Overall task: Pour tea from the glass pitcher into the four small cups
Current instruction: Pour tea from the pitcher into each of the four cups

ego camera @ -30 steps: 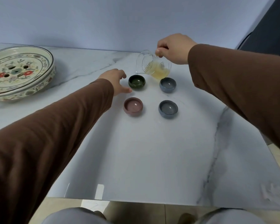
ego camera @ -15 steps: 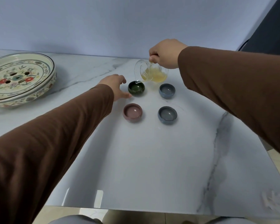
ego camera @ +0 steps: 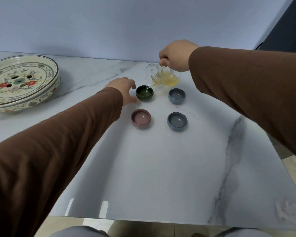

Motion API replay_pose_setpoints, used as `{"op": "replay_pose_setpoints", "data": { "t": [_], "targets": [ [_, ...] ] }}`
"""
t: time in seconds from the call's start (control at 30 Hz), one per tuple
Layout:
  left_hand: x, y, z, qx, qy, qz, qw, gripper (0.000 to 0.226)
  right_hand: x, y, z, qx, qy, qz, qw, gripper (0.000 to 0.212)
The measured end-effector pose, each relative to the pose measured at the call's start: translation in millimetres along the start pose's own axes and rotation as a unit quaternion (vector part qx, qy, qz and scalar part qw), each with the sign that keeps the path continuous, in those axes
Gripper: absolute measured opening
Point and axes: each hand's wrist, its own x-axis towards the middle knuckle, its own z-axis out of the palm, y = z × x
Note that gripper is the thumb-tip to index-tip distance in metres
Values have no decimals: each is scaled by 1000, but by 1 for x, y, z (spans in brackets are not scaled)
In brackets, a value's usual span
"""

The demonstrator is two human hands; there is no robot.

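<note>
My right hand (ego camera: 175,54) grips the handle of the glass pitcher (ego camera: 161,76), which is tilted left with yellow tea inside. Its spout hangs over the dark green cup (ego camera: 144,93) and a thin stream of tea runs into it. My left hand (ego camera: 125,89) rests on the table just left of the green cup, fingers spread around its side; whether it touches the cup is unclear. To the right of the green cup stands a blue cup (ego camera: 176,96). Nearer me are a pink cup (ego camera: 140,118) and another blue cup (ego camera: 177,121).
A large floral ceramic tea tray (ego camera: 19,84) sits at the far left of the white marble table (ego camera: 161,168). A wall runs along the table's back edge. The front edge is close to my knees, with tiled floor at the right.
The pitcher has tipped further and shifted left, bringing its spout over the green cup. Tea now streams into that cup. My left hand stays beside the cup.
</note>
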Motion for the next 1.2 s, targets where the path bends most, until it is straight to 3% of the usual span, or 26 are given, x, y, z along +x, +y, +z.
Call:
{"op": "replay_pose_setpoints", "data": {
  "t": [0.33,1.2],
  "targets": [
    [-3,1,-7,27,-9,1,1000,46,-1,-6,-6,-19,1,-6,1000,30],
    [-10,6,-19,35,-1,-5,999,48,-6,-19,-22,-68,-3,-14,998,27]
  ]
}}
